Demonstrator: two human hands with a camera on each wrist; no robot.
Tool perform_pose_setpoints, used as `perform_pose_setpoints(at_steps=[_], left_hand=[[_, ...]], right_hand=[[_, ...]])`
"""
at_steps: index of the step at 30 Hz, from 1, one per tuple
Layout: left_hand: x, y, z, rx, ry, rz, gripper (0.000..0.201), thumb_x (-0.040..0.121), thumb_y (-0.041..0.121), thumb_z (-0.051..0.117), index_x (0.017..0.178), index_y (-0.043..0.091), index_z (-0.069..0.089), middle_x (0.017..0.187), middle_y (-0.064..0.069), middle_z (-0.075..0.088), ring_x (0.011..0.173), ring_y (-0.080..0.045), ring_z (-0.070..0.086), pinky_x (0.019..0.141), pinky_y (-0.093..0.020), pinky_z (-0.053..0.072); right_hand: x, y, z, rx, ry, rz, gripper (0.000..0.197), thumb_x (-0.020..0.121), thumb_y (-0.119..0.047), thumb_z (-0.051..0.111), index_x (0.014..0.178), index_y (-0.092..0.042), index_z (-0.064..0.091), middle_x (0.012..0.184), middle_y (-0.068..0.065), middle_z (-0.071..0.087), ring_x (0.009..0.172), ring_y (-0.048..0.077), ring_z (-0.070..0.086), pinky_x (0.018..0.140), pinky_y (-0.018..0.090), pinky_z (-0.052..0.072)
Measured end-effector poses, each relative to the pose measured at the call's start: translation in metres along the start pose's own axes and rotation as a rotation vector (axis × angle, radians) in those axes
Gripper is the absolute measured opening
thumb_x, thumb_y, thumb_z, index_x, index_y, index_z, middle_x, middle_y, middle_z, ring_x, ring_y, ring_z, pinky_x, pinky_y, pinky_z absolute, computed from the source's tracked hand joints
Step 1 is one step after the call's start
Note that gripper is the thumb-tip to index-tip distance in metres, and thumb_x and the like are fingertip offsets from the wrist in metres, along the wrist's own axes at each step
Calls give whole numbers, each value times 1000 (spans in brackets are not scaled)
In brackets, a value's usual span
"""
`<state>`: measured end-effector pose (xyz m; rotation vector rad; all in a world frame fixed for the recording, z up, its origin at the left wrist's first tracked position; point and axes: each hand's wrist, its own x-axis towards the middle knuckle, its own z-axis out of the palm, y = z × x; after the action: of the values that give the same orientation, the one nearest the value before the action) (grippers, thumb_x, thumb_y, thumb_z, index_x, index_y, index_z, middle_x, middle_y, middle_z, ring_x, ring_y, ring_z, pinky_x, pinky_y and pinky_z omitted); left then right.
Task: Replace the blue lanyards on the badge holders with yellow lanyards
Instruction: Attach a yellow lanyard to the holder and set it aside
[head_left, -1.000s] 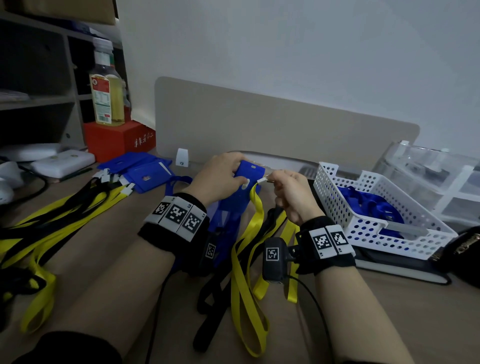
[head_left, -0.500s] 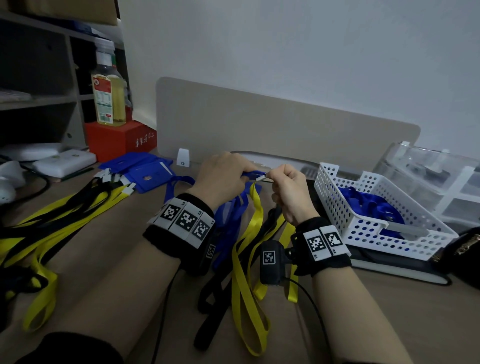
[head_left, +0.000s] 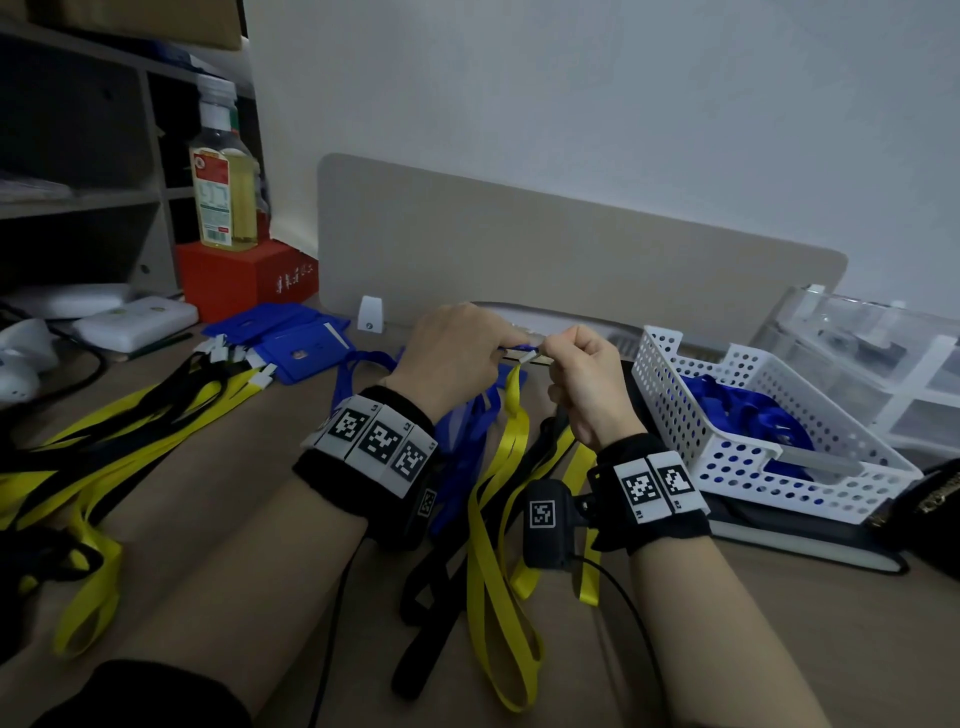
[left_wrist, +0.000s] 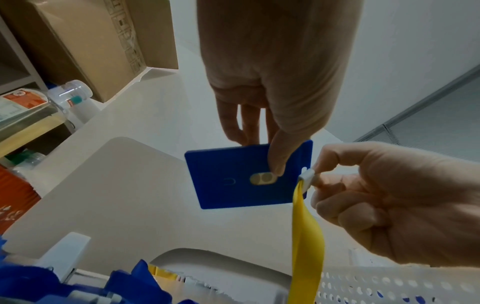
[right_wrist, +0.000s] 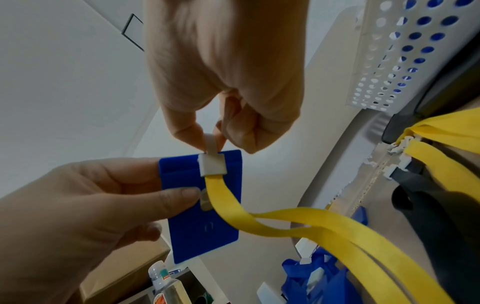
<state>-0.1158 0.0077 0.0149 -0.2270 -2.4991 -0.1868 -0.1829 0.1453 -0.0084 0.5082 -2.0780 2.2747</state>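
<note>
My left hand (head_left: 457, 353) grips a blue badge holder (left_wrist: 244, 176), thumb on its face and fingers behind; in the head view the hand hides most of the holder. My right hand (head_left: 576, 374) pinches the white strap of the white clip (right_wrist: 211, 167) on a yellow lanyard (head_left: 498, 499), and the clip sits at the holder's (right_wrist: 202, 216) top edge. The yellow lanyard (right_wrist: 311, 224) hangs down to the desk. In the left wrist view the clip (left_wrist: 307, 181) is at the holder's slot edge.
A white perforated basket (head_left: 737, 467) at the right holds blue lanyards (head_left: 748, 410). More blue badge holders (head_left: 291, 343) lie at the back left beside a pile of yellow and black lanyards (head_left: 104, 441). A red box (head_left: 244, 275) carries a bottle (head_left: 223, 171). A beige divider (head_left: 571, 249) stands behind.
The badge holder has tipped from upright to nearly flat under my left hand. My right hand has kept the clip at the holder's top edge.
</note>
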Motion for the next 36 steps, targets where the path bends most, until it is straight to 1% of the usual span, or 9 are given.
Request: perform_pose_setpoints(at_steps=[3,10,16,20,24,28,31,34,36], left_hand=[[0,1,0,63,13,17,53,92,5,45,125,45,60,83,1,60,78,-17,43,63,-29,27],[1,-5,2,66,24,10,46,92,7,45,119,38,65,81,0,62,74,-16,38,61,-30,26],[-1,-4,-3,17,25,-27,36,96,13,43,114,33,68,89,1,65,83,-18,51,63,-28,28],[0,-4,0,0,28,-21,34,95,14,45,109,32,70,84,2,64,80,-19,52,61,-29,32],[-1,-4,0,-38,45,-25,36,96,14,46,115,36,68,92,1,68,89,-21,58,64,-29,35],[0,-5,1,-91,69,-35,35,97,15,48,115,36,68,93,-2,70,90,-22,59,65,-28,34],[4,-10,4,-160,60,-55,33,96,13,51,115,32,70,100,1,72,95,-20,61,70,-25,37],[7,-12,7,-260,72,-26,28,93,12,56,106,28,74,97,4,73,90,-16,63,75,-27,46],[8,-13,9,-324,102,13,24,90,11,60,98,27,77,91,5,74,87,-14,63,79,-34,51]], right_hand=[[-3,-2,0,-7,-22,-4,30,86,1,54,64,-15,41,51,-2,29,36,6,22,35,18,18],[-2,-1,0,56,-10,-5,20,86,-3,62,76,-17,53,48,-11,41,37,5,29,36,17,19],[-2,-3,-3,38,-15,-61,16,85,-4,66,76,-14,57,46,-13,47,36,5,29,34,16,19],[-3,-2,0,1,-36,-40,28,88,-4,60,63,-15,51,45,-8,39,37,6,28,35,16,18],[-5,-2,1,-19,-33,-29,29,88,-6,60,62,-16,52,54,-4,43,39,7,30,36,17,19],[-4,-1,2,-48,-2,-14,19,90,-10,58,71,-14,59,62,1,44,41,8,30,37,19,19],[-4,-1,2,-108,47,12,10,94,-19,55,89,-13,61,70,0,47,48,10,34,36,19,21],[-5,-1,0,-167,16,123,22,96,-34,52,104,-14,60,85,-2,55,57,11,41,36,18,24],[-5,0,0,-167,-45,185,30,93,-42,53,100,-14,62,82,0,55,53,11,38,36,20,22]])
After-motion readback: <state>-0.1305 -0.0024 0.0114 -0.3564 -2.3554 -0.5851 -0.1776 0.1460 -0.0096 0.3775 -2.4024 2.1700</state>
